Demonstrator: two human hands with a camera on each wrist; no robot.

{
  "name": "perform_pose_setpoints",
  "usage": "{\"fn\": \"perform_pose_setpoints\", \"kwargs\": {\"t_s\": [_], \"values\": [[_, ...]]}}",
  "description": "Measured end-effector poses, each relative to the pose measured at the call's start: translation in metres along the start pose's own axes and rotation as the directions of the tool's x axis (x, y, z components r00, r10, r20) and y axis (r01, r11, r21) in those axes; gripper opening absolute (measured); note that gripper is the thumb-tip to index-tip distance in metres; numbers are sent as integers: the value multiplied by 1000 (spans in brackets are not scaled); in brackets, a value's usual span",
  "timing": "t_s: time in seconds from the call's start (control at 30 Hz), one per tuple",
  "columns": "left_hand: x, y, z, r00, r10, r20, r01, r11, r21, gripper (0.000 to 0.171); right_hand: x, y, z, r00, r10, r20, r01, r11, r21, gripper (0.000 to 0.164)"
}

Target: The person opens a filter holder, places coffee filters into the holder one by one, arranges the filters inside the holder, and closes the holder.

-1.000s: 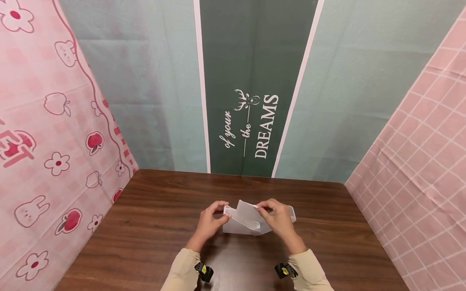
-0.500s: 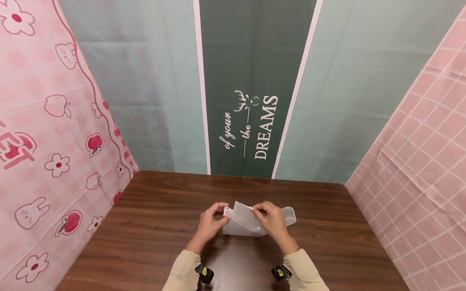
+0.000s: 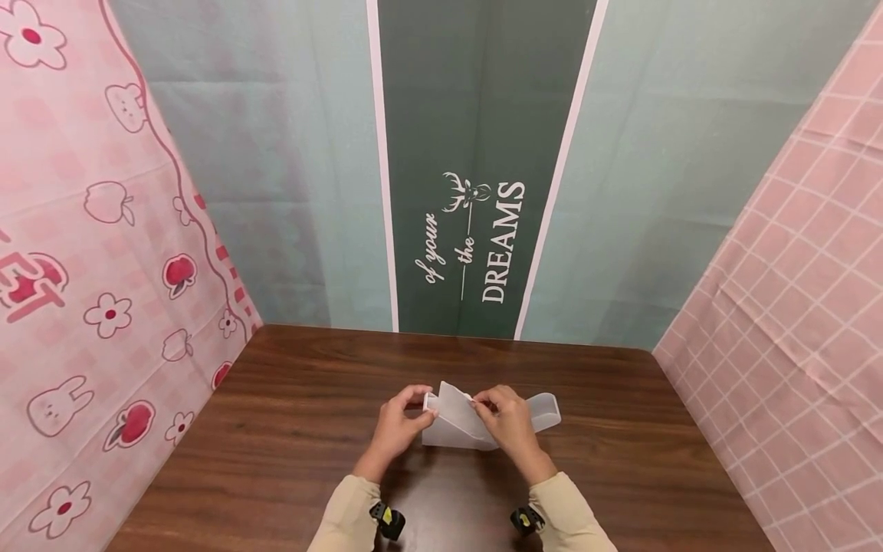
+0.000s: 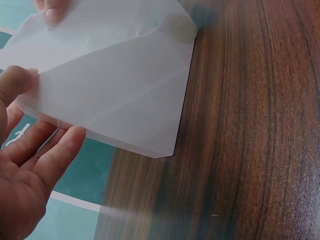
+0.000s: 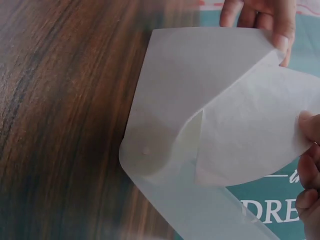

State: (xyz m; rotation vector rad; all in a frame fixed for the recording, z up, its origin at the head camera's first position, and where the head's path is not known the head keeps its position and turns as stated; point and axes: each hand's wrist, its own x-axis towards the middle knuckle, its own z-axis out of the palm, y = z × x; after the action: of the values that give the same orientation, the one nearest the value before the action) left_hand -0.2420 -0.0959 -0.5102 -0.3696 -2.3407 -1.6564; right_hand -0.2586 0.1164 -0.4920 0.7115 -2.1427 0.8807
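A translucent white plastic holder (image 3: 451, 431) with a slanted side wall stands on the table. My left hand (image 3: 398, 423) grips its left end, thumb on the near side. In the left wrist view the ribbed side wall (image 4: 130, 90) lies beside my thumb and fingers. My right hand (image 3: 509, 418) pinches the edge of a thin white sheet (image 3: 461, 410), tilted up over the holder's opening. In the right wrist view this sheet (image 5: 250, 130) has its lower part inside the holder. Whether the sheet is joined to the holder is hidden.
The holder's rounded far-right part (image 3: 546, 412) sticks out beyond my right hand. Brown wood table (image 3: 310, 383) surrounds the holder. A green and teal cloth (image 3: 455, 115) hangs behind, with pink patterned cloths (image 3: 793, 307) on both sides.
My right hand has moved left, and the white sheet has shifted left with it toward my left hand. The left hand stays at the holder's end.
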Motion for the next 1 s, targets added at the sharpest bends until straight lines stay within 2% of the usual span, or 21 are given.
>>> {"fn": "perform_pose_setpoints", "kwargs": {"t_s": [0.27,0.5,0.7,0.83,0.93,1.0], "values": [[0,1,0,1000,-24,16,24,1000,-2,34,-4,1,3,994,79,80,-79,997,-6,17],[1,-1,0,1000,-14,25,14,1000,3,34,-1,-3,3,990,63,124,-62,998,-8,16],[2,-1,-1,999,9,36,-8,1000,-23,35,1,-7,6,986,86,144,-87,996,1,17],[0,23,-8,998,16,59,-13,999,-52,34,0,-6,9,978,119,169,-119,993,-7,16],[-1,41,-13,997,7,81,-4,999,-47,33,-1,-6,9,964,155,214,-152,988,-30,14],[-1,38,-13,996,15,87,-11,999,-46,33,-1,-6,9,954,171,245,-165,985,-45,13]]}}
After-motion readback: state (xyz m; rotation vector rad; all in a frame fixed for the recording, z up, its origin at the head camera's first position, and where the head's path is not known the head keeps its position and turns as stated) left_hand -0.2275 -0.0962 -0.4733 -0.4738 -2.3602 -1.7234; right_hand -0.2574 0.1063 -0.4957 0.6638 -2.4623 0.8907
